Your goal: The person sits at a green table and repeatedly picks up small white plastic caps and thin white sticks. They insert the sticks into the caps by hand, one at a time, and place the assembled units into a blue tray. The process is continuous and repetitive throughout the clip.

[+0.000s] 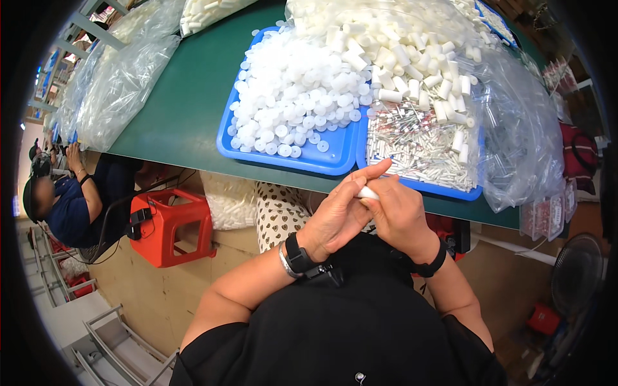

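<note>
Head view: 2 hands (400, 215) hold 1 white piece (367, 192) near 2 blue trays (322, 147).

Table: a table (154, 132) with green top, it crosses the view.
Bag: one clear bag (129, 83) lies at the left end of this table, very wrinkled.
Stool: the stool (147, 222) is red and stands on the floor (161, 289), which is brownish.
Co-worker: a person (72, 222) in dark blue shirt is at the far left.
Frame: a grey metal frame (120, 338) is at lower left.
Fan: at right there is a dark round fan (577, 273), near a red box (544, 318).
</note>
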The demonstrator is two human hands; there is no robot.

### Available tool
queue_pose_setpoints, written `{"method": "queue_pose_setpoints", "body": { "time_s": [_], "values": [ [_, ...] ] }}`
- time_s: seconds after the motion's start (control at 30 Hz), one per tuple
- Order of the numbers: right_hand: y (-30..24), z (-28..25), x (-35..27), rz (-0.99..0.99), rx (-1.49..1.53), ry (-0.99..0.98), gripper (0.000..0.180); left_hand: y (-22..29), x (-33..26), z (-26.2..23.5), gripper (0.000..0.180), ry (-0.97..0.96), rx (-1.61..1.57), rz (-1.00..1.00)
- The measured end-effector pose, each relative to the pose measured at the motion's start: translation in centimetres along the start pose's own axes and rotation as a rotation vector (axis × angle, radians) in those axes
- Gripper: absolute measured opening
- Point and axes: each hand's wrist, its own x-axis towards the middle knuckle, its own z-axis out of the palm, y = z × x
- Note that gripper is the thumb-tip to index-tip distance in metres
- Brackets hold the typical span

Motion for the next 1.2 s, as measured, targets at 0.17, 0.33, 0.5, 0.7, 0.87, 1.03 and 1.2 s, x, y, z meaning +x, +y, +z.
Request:
{"method": "queue_pose_setpoints", "body": {
  "time_s": [0.17, 0.33, 0.5, 0.7, 0.87, 1.03, 1.2],
  "values": [
    [-0.7, 1.7, -0.2, 0.141, 0.000, 0.043, 0.018, -0.9, 0.3, 0.0, 0.053, 0.083, -0.107, 0.072],
    [-1.2, 1.8, 0.2, 0.179, 0.153, 0.125, 0.027, 0.2, 0.2, 0.0, 0.056, 0.031, -0.042, 0.043],
    [-0.9, 2.0, -0.6, 0.225, 0.181, 0.027, 0.018, -1.1, 0.0, -0.4, 0.058, 0.019, 0.010, 0.094],
    [-1.5, 2.4, -0.4, 0.411, 0.365, 0.021, 0.019, -0.8, -0.1, -0.4, 0.060, 0.056, 0.091, 0.065],
    [-1.2, 1.3, 0.0, 0.708, 0.976, -0.116, 0.021, 0.6, -0.4, 0.6, 0.064, 0.135, 0.192, 0.058],
    [-1.6, 1.1, 0.2, 0.823, 1.158, -0.157, 0.022, -0.2, -0.4, 0.0, 0.065, 0.100, 0.347, 0.108],
    [-1.7, 0.9, 0.7, 0.945, 1.395, -0.241, 0.029, -0.4, -1.4, -0.6, 0.070, 0.101, 0.484, 0.115]
  ]
}}
